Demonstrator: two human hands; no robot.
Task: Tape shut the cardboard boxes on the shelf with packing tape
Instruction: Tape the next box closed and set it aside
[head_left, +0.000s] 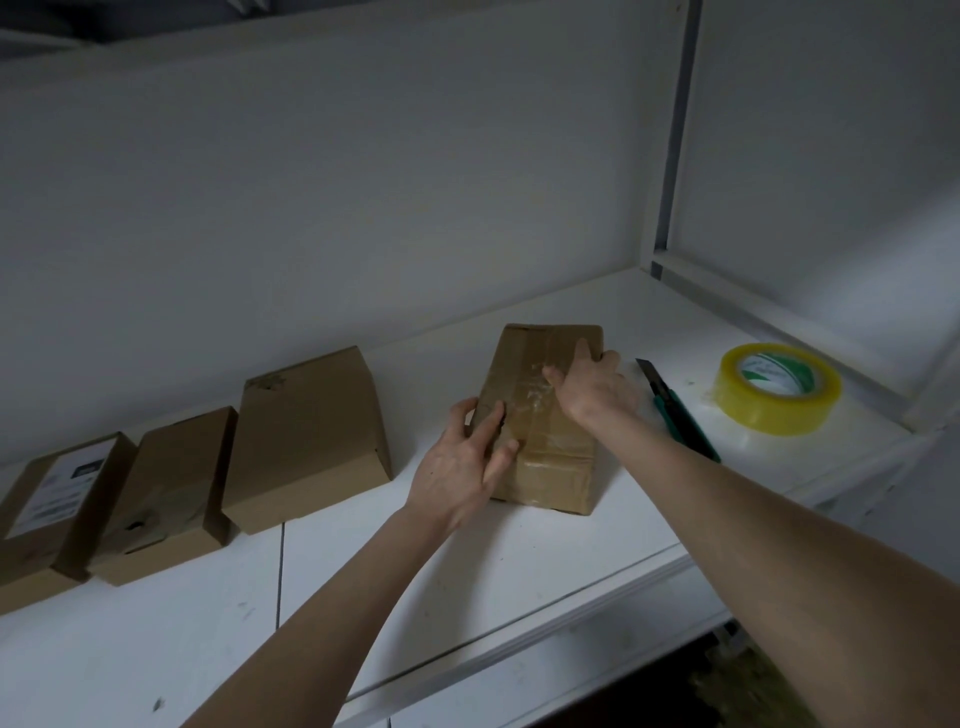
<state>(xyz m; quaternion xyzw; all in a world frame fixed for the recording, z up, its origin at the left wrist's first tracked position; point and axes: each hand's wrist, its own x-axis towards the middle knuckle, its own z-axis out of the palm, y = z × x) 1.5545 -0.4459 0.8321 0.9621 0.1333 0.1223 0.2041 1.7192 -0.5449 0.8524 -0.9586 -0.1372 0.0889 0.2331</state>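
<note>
Presses taped box (545, 415) on white shelf (519, 561) with straight fingers of left hand (462, 467); grips its far edge with curled fingers of right hand (592, 387), beside knife (675, 410) and tape roll (776, 387).

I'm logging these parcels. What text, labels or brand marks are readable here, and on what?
White label on the leftmost box: print too blurred to read.
Tape roll core: green print, too small to read.
Taped box: no text visible.
</note>
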